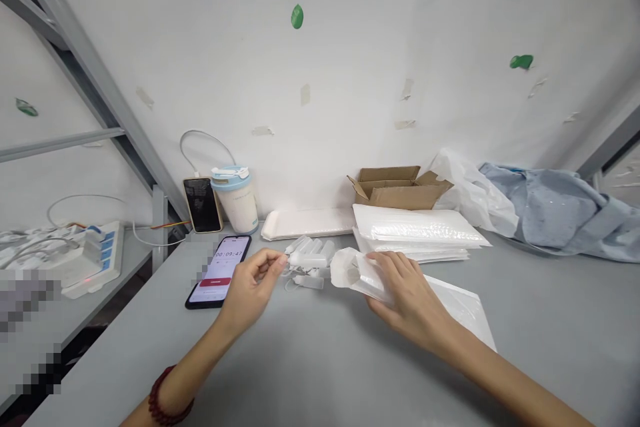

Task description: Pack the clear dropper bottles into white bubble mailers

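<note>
My left hand point(255, 283) is closed in a pinch at the tip of a small translucent white plastic bottle point(311, 259). Several similar small bottles point(309, 281), some with thin loops, lie in a cluster just behind and below it on the table. My right hand point(410, 293) is wrapped around a white bubble mailer point(463, 307), whose open mouth point(345, 270) faces left toward the bottles. The mailer's middle is hidden under my fingers.
White bubble mailers point(415, 225) are stacked behind my right hand, before an open cardboard box point(404, 195). Another flat white mailer point(310, 223) lies by the wall. A phone with a timer point(220, 270), a cup point(235, 203) and another phone point(203, 205) stand left; cloth point(560, 213) lies right.
</note>
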### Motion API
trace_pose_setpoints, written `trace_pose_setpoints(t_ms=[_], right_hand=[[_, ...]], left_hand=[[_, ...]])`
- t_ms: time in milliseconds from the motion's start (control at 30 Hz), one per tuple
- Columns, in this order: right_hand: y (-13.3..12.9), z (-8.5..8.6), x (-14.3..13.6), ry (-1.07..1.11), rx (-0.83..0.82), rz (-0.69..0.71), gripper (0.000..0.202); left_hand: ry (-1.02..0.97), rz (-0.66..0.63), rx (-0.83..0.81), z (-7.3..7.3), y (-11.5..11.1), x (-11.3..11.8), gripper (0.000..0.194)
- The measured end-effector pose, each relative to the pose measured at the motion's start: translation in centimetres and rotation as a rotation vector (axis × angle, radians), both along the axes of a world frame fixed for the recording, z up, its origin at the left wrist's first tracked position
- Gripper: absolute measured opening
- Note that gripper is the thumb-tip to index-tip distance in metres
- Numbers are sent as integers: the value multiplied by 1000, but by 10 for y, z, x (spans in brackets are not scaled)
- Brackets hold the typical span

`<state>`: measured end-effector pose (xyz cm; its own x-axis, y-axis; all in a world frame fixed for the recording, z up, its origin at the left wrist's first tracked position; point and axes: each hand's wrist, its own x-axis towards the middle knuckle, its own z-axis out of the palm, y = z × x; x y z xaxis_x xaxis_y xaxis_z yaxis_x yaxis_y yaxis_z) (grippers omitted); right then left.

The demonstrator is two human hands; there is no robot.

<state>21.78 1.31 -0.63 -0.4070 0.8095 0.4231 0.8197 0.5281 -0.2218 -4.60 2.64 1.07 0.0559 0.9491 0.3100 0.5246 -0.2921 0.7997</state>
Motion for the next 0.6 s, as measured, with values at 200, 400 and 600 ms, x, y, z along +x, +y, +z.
trace_pose_setpoints(t_ms=[200, 400, 600], right_hand=[[-12, 0, -6, 41, -173, 178, 53], [-24, -4, -16, 48, -268, 239, 48], [-20, -4, -17, -26, -302, 224, 55]], left_hand=[[99, -153, -57, -9, -5, 10, 22], [81, -293, -69, -27, -17, 31, 23], [88, -312, -223, -27, -13, 25, 17]])
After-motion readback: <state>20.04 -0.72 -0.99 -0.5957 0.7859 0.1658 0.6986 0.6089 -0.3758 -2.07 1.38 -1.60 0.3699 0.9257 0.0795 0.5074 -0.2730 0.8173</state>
